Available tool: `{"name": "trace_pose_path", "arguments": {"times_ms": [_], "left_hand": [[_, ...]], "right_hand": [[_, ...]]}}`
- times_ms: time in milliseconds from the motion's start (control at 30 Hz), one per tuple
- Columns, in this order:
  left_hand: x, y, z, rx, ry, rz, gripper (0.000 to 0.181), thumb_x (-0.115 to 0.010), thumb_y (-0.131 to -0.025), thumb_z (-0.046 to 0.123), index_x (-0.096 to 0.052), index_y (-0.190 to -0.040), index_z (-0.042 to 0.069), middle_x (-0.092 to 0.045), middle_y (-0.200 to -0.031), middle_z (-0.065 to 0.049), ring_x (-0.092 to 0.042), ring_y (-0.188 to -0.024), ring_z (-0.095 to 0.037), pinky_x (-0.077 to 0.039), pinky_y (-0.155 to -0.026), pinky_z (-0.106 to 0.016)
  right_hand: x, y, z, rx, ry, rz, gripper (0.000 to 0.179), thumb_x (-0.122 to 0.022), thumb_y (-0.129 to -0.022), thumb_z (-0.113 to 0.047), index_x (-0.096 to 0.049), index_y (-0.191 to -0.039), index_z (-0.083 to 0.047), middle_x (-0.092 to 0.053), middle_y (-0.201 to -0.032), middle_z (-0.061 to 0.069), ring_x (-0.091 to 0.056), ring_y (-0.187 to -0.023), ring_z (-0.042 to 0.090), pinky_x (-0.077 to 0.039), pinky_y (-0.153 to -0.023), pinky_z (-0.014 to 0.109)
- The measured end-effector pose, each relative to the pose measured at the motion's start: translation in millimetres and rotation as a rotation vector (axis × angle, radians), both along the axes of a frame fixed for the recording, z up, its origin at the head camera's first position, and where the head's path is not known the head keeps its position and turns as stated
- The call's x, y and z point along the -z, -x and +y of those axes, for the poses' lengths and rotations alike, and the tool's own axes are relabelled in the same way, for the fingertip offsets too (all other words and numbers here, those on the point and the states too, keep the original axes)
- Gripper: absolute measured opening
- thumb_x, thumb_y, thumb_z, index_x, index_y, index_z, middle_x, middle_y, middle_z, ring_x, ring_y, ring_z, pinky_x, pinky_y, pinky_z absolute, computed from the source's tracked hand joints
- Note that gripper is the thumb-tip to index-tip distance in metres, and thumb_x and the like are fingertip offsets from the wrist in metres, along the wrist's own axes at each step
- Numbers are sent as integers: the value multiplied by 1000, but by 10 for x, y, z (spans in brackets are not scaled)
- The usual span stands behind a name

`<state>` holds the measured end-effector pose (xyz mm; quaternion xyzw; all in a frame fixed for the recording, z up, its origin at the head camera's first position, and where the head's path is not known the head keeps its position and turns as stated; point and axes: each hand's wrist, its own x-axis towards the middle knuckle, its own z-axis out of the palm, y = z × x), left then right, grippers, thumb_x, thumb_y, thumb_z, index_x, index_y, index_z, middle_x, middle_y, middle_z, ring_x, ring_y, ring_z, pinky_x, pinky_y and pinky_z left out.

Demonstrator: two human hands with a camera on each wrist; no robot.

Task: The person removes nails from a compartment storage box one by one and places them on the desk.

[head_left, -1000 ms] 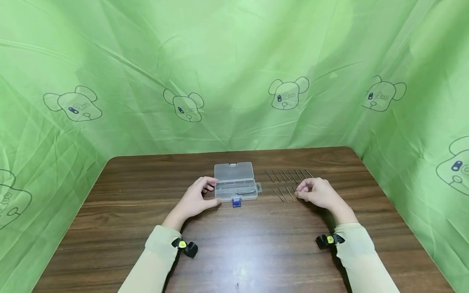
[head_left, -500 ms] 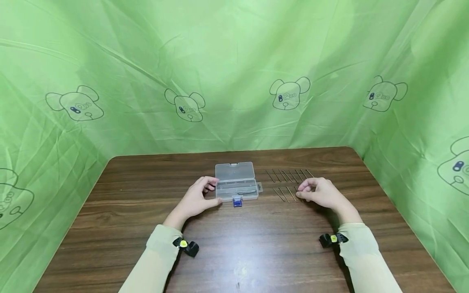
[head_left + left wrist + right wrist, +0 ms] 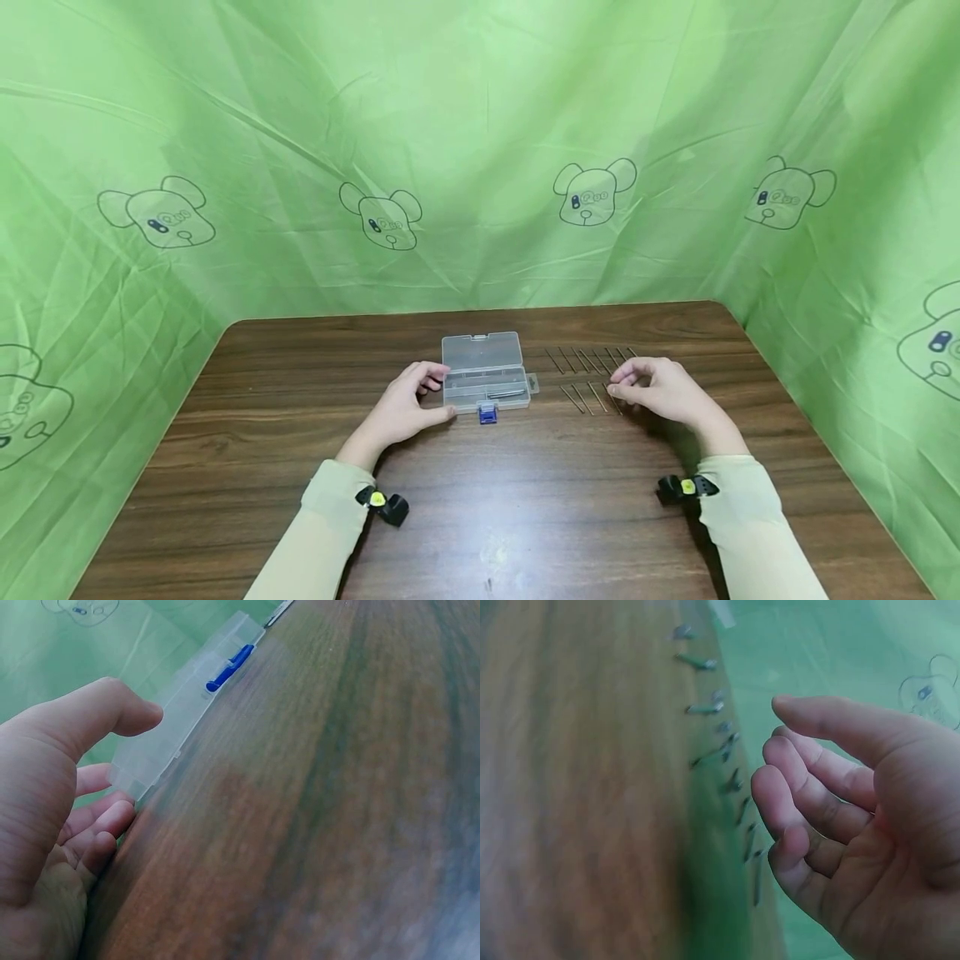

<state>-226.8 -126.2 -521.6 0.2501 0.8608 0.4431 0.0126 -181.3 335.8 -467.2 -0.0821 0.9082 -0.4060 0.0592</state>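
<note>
A clear plastic box (image 3: 481, 400) with a divided inside lies with its lid (image 3: 481, 350) raised back and its blue latch (image 3: 487, 414) folded out in front. Several thin metal pieces lie inside its right part. My left hand (image 3: 401, 408) holds the box's left end, thumb at the front corner and fingers along the side. To the right, thin nail-like metal pieces (image 3: 597, 398) lie slanted in a front row, with a back row (image 3: 590, 361) beyond. Over the front row's right end hovers my right hand (image 3: 663, 390), fingers loosely bent; the right wrist view shows nothing between thumb and fingertips.
A dark wood-grain table (image 3: 480, 508) carries everything. Green cloth (image 3: 480, 242) with printed bear heads stands behind and at both sides. A small hang tab (image 3: 533, 383) juts from the box's right end.
My right hand rises slightly and shifts right, its fingers coming off the nail-like piece at the front row's right end, which now shows on the table. My left hand keeps its place on the box.
</note>
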Motion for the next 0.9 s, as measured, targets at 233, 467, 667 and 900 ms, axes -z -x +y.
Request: {"name": "trace_pose_path", "arguments": {"times_ms": [233, 467, 667, 900], "left_hand": [[17, 1, 5, 12, 2, -5, 64, -94, -86, 21, -65, -141, 9, -66, -129, -5, -66, -112, -21, -54, -100, -46], [18, 6, -2, 8, -2, 1, 64, -94, -85, 19, -66, -141, 8, -67, -129, -6, -66, -111, -21, -54, -100, -46], [11, 3, -6, 4, -9, 10, 64, -94, -84, 18, -66, -140, 8, -67, -128, -7, -66, -111, -21, -54, -99, -46], [3, 7, -8, 5, -3, 8, 64, -94, -84, 18, -66, -141, 8, -67, -129, -7, -66, -111, -21, -55, -99, -46]], "right_hand": [[-221, 38, -269, -45, -20, 61, 16, -84, -99, -31, -78, -106, -17, -74, -93, -2, -72, -80, 22, -54, -73, 29], [-421, 195, -676, -132, 5, 114, 20, -85, -98, -29, -79, -111, -15, -75, -97, -2, -69, -87, 17, -54, -78, 31], [-513, 325, -1003, -179, 53, 126, 23, -85, -97, -26, -78, -114, -12, -76, -99, -2, -69, -92, 19, -55, -84, 35], [-394, 401, -1243, -228, 155, 139, 18, -86, -96, -18, -79, -112, -13, -77, -97, -2, -71, -93, 21, -57, -84, 37]]}}
